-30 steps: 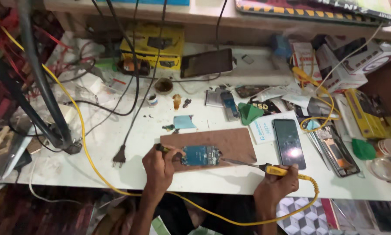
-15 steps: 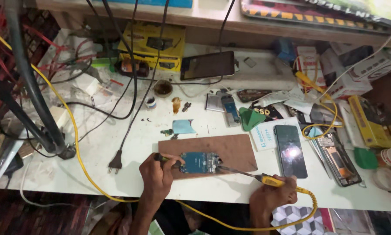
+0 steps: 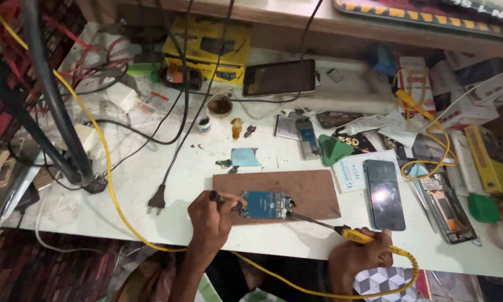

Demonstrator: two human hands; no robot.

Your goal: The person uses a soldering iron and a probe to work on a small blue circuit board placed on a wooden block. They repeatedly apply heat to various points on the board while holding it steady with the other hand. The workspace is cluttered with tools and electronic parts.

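A blue phone circuit board lies on a brown wooden mat near the front edge of the white workbench. My left hand grips a thin dark tool whose tip touches the board's left edge. My right hand holds a yellow-handled soldering iron; its metal tip rests at the board's right edge. A yellow cable runs from the iron's handle under the bench edge and up the left side.
A black phone lies right of the mat, an opened phone frame beyond it. A black plug lies left of the mat. A green pick, small parts, a tablet, boxes and tangled cables crowd the back.
The view has shifted slightly. Both hands have stayed at the board; the iron's tip has stayed at the board's right edge.
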